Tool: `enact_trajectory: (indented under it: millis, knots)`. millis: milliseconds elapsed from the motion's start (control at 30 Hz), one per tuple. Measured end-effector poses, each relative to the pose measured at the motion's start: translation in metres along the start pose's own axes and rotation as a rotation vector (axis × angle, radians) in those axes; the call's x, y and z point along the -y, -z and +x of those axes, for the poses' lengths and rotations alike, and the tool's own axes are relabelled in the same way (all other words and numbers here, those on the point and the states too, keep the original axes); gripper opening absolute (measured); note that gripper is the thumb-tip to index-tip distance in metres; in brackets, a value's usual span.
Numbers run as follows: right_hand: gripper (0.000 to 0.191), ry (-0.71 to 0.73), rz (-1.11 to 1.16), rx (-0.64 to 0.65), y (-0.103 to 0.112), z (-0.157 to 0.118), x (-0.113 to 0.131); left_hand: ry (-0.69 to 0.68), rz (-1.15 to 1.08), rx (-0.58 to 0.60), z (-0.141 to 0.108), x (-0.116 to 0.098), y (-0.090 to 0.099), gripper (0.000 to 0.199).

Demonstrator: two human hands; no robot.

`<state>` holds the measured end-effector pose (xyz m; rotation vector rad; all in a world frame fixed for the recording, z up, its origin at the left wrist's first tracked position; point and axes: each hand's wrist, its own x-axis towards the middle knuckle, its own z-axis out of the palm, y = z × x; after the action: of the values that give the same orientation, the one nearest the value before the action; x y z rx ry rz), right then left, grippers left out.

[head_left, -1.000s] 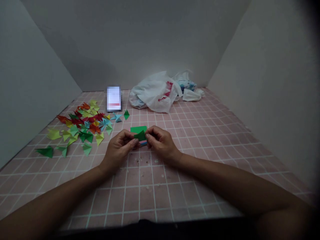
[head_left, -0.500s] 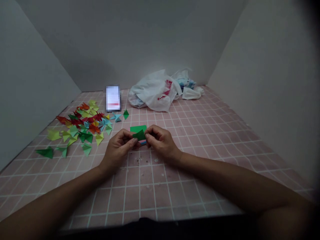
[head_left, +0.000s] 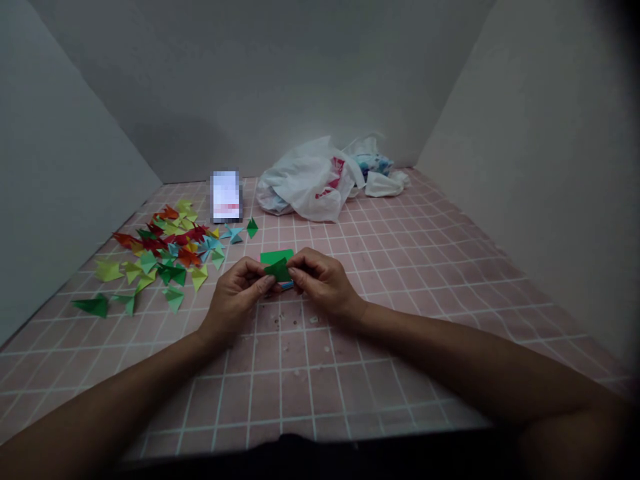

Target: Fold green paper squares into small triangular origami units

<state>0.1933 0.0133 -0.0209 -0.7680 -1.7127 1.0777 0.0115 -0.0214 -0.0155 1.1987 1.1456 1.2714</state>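
A small folded piece of green paper (head_left: pixel 278 269) is held up between my two hands. My left hand (head_left: pixel 243 283) pinches its left side, thumb in front. At its right edge, my right hand (head_left: pixel 320 279) grips it between thumb and fingers. Just behind lies a stack of coloured paper sheets (head_left: pixel 277 256) with a green one on top, partly hidden by the hands. Folded paper pieces (head_left: pixel 170 273) in red, orange, yellow, green and blue lie in a loose heap to the left.
A phone with a lit, blurred screen (head_left: pixel 226 197) stands behind the heap. White plastic bags (head_left: pixel 313 180) rest against the back wall. One green folded piece (head_left: pixel 252 227) sits apart near the phone. Small specks dot the pink tiled-pattern surface (head_left: pixel 280 390) in front of my hands.
My right hand has shifted slightly left along the green paper, whose right part now looks more bent. My left hand stays almost still.
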Motion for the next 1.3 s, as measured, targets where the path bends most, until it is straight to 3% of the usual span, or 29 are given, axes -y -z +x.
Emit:
enact_trajectory:
  millis: [300, 933, 1133, 1300]
  knots:
    - [0.007, -0.045, -0.003, -0.038, -0.003, -0.003, 0.000, -0.042, 0.046, 0.001, -0.002, -0.004, -0.001, 0.021]
    - [0.015, -0.221, 0.411, 0.000, -0.010, 0.000, 0.002, -0.039, -0.011, -0.044, -0.002, 0.000, -0.004, 0.021]
    - [0.007, -0.244, 0.401, 0.026, -0.007, 0.000, 0.001, -0.065, -0.014, -0.034, -0.002, 0.001, -0.003, 0.021]
    - [0.009, -0.230, 0.410, 0.011, -0.007, 0.000, 0.001, -0.006, -0.049, -0.024, -0.001, 0.001, -0.004, 0.026]
